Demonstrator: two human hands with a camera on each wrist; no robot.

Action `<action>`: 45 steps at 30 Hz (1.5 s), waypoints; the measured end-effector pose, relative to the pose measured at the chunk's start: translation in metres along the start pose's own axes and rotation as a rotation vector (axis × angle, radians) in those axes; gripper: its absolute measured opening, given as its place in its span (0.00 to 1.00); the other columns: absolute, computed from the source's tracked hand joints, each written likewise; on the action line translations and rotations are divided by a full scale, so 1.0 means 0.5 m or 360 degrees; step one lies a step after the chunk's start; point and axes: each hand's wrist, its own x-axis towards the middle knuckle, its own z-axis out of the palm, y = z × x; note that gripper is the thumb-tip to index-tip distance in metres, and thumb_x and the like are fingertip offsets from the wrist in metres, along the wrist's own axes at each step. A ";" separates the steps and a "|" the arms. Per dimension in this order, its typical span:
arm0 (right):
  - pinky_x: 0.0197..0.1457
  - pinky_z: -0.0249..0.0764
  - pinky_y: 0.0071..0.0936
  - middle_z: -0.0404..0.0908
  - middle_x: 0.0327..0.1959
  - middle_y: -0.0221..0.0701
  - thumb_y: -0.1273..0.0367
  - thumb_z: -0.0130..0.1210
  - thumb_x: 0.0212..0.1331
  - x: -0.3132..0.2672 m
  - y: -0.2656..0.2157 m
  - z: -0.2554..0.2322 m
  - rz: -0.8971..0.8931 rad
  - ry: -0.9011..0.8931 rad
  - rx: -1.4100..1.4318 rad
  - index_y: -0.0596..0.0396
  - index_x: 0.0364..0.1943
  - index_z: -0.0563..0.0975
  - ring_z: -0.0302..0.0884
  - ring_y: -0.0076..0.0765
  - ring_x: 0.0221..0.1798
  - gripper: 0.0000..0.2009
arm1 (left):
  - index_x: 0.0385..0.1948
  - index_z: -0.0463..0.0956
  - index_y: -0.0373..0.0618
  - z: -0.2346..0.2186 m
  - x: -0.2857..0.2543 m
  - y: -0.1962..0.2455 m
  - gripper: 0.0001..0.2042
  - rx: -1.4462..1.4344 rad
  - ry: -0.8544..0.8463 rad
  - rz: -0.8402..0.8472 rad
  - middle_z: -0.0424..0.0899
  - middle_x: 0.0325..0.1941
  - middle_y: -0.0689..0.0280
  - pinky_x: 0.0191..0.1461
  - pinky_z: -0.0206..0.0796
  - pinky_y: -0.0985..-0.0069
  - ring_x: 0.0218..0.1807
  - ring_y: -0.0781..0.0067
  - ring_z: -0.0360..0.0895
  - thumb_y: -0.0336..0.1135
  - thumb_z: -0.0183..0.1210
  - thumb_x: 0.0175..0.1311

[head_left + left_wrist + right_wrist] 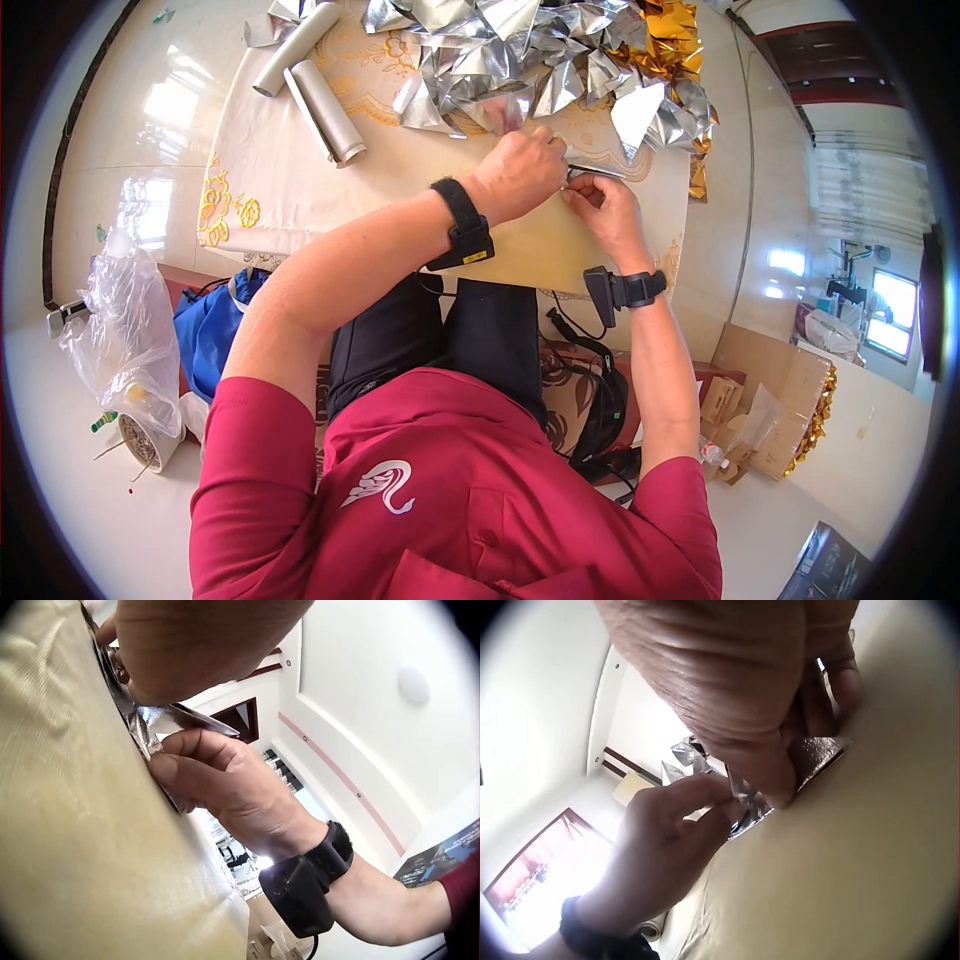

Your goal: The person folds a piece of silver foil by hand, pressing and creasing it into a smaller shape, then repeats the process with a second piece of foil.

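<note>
Silver foil (819,759) pinched in left grip (520,174), right grip (610,213); both nearly closed.

A: Pinched where?
B: By left grip (522,175) and right grip (607,208), close together, on silver foil (176,718).
A: Looks like?
B: Thin, mirror-bright, crinkled near the fingertips. Runs out flatter into a pointed flap beside the right grip.
A: Lying how?
B: Low along the pale yellow surface (525,245), partly covered by fingers. Shows as a narrow strip from the head view. Hard to tell full outline.
</note>
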 end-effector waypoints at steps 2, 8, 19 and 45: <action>0.36 0.74 0.25 0.82 0.26 0.31 0.65 0.62 0.54 0.001 -0.003 0.000 0.0040 0.0003 -0.0022 0.55 0.36 0.83 0.80 0.28 0.29 0.09 | 0.25 0.79 0.47 -0.001 -0.001 0.000 0.03 0.0009 -0.0009 -0.0002 0.76 0.33 0.69 0.40 0.71 0.76 0.44 0.70 0.74 0.31 0.57 0.50; 0.36 0.74 0.28 0.82 0.25 0.33 0.63 0.59 0.56 0.011 0.010 -0.003 0.0121 -0.0024 -0.0055 0.54 0.35 0.82 0.80 0.32 0.28 0.10 | 0.25 0.79 0.47 -0.001 0.000 0.002 0.03 -0.0005 -0.0010 -0.0014 0.77 0.34 0.69 0.40 0.71 0.76 0.45 0.70 0.74 0.31 0.57 0.51; 0.33 0.74 0.29 0.80 0.32 0.35 0.69 0.63 0.54 -0.032 -0.008 0.019 -0.0147 0.0427 -0.0192 0.58 0.34 0.78 0.79 0.35 0.28 0.08 | 0.24 0.79 0.47 0.003 -0.001 0.002 0.03 0.0024 0.0015 0.0007 0.76 0.33 0.69 0.39 0.71 0.77 0.44 0.70 0.74 0.32 0.57 0.51; 0.31 0.72 0.27 0.78 0.28 0.32 0.71 0.62 0.54 -0.093 0.014 0.028 0.0145 0.0664 -0.0083 0.55 0.31 0.82 0.77 0.30 0.24 0.04 | 0.24 0.78 0.47 0.005 -0.002 0.007 0.03 0.0073 -0.0001 0.0044 0.75 0.33 0.68 0.38 0.70 0.78 0.43 0.71 0.73 0.32 0.56 0.50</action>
